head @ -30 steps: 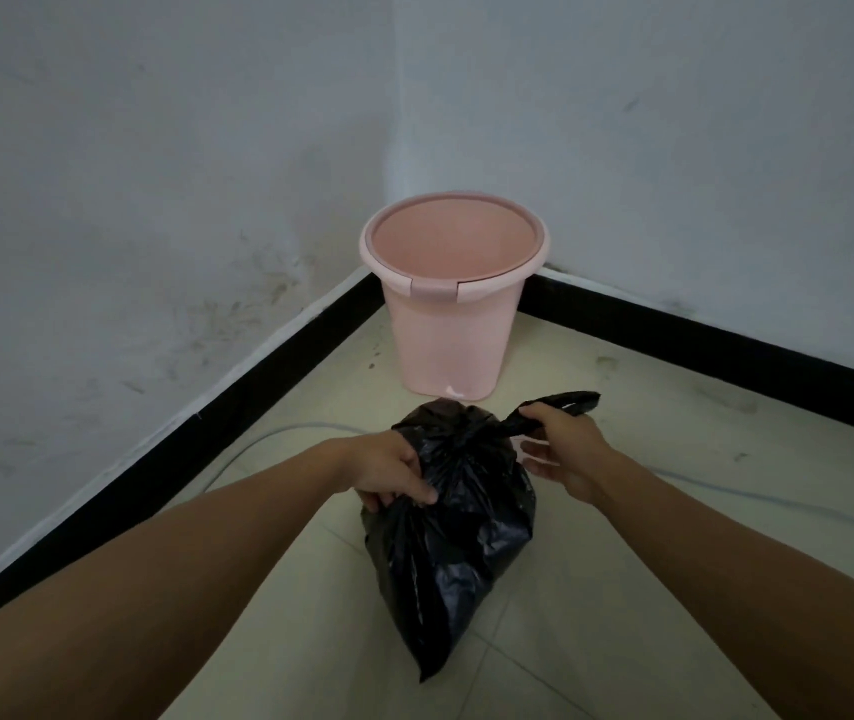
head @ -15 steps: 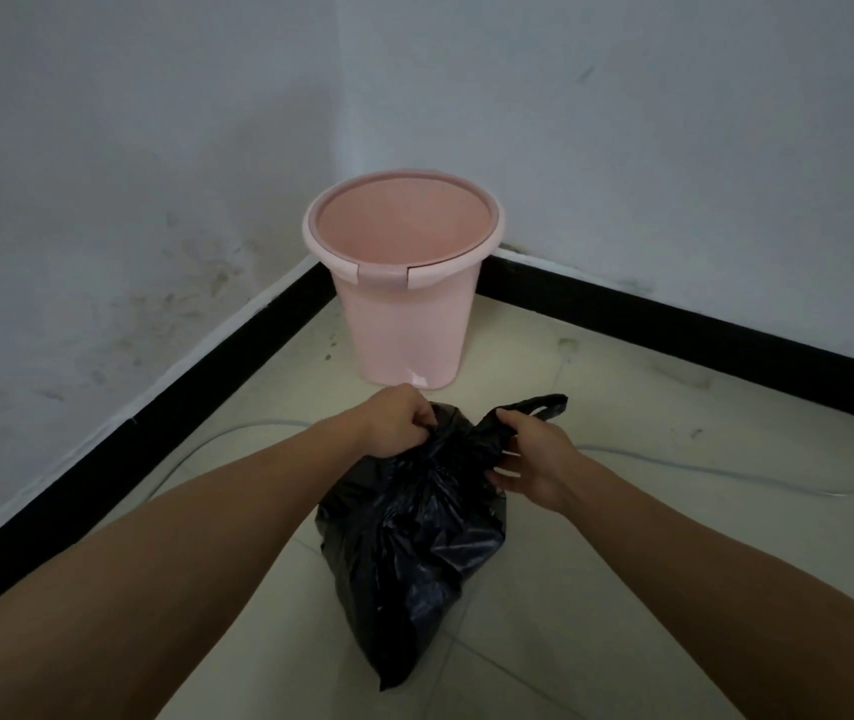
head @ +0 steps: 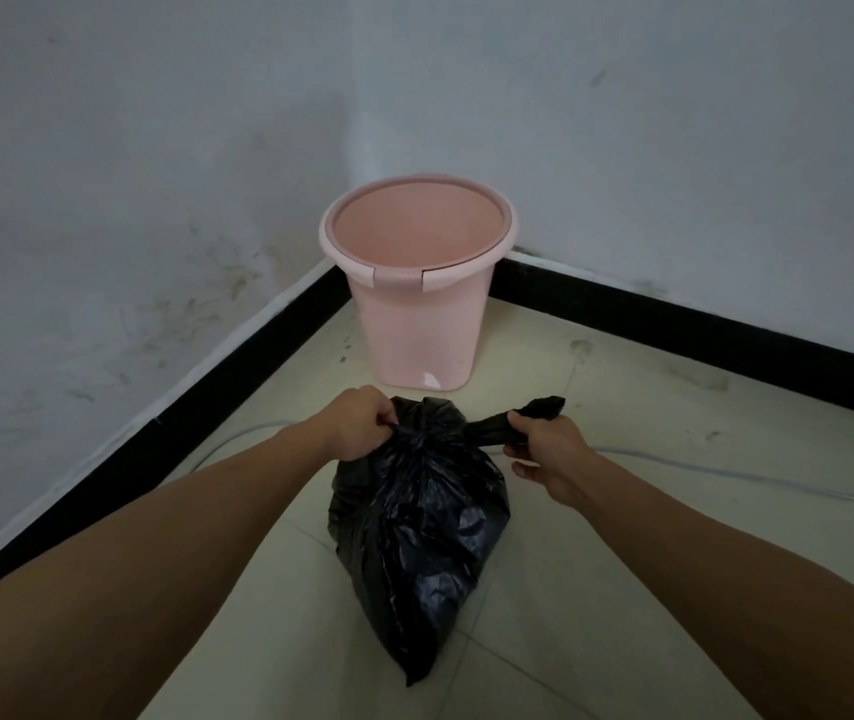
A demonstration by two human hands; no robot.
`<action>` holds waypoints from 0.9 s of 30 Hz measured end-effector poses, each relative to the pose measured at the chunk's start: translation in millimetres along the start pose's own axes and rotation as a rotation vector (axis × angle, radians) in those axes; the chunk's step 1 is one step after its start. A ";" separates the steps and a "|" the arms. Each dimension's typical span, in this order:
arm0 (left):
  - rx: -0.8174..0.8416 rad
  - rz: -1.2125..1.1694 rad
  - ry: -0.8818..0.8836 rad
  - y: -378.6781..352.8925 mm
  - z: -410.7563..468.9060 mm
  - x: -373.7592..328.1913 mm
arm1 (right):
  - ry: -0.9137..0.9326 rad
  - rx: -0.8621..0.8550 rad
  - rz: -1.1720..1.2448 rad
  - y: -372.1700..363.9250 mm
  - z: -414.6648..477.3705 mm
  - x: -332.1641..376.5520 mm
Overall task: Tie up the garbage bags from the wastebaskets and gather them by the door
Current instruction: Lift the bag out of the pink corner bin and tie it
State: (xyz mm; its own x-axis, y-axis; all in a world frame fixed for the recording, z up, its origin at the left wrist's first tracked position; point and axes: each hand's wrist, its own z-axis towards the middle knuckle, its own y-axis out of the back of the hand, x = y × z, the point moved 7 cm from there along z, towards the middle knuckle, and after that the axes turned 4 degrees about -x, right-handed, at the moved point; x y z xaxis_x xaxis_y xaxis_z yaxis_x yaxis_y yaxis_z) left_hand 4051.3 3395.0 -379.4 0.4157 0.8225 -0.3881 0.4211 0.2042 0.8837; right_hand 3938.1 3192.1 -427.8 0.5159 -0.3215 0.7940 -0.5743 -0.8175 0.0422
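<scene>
A black garbage bag (head: 417, 532) hangs full and bunched at its top, just in front of an empty pink wastebasket (head: 417, 324) that stands in the room's corner. My left hand (head: 359, 423) grips the gathered plastic at the bag's top left. My right hand (head: 544, 446) is closed around a twisted black tail of the bag that sticks out to the right. The two hands are apart, with the bag's neck stretched between them. The bag's pointed bottom is near the floor.
Grey-white walls with a black baseboard (head: 674, 332) meet behind the wastebasket. A thin pale cable (head: 726, 472) lies across the cream tiled floor (head: 622, 615) behind my hands.
My hands have drawn apart: the left has moved to the bag's top left, the right has pulled the twisted tail out to the right. The camera view has shifted slightly.
</scene>
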 end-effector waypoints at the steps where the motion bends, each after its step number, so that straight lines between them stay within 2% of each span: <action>1: -0.004 -0.023 0.007 1.6 -1.9 1.7 | 0.002 -0.007 0.037 4.0 0.5 4.7; 5: 0.040 -0.293 0.121 3.6 -11.1 17.3 | 0.021 0.011 0.188 11.2 -1.4 33.7; 8: 0.075 -0.378 0.175 -0.1 -10.6 22.8 | 0.047 0.143 0.260 -13.1 -9.8 57.2; 10: 0.088 -0.436 0.209 -3.6 -7.2 27.1 | 0.100 0.214 0.203 -33.9 -20.9 73.9; 13: 0.086 -0.526 0.285 -6.5 -9.0 43.5 | 0.196 0.273 0.004 -55.8 -43.9 92.1; 17: -0.048 -0.514 0.512 0.5 -40.7 81.8 | 0.170 0.270 -0.148 -68.4 -70.0 99.2; 20: 0.058 -0.484 0.617 1.2 -84.6 87.2 | 0.137 0.245 -0.271 -75.7 -96.0 106.0; 23: 0.091 -0.432 0.616 30.0 -125.7 72.7 | 0.124 0.229 -0.466 -80.5 -126.3 115.6; 27: 0.144 -0.194 0.503 90.9 -166.4 32.6 | 0.394 0.227 -1.112 -88.9 -175.0 153.3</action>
State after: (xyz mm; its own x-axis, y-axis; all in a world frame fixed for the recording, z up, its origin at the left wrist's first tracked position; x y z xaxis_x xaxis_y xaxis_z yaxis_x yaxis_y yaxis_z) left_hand 3969.0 3528.7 -268.2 -0.1013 0.9361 -0.3367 0.5718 0.3317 0.7503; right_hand 3957.1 3299.1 -203.7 0.4057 0.7492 0.5235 0.2074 -0.6333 0.7456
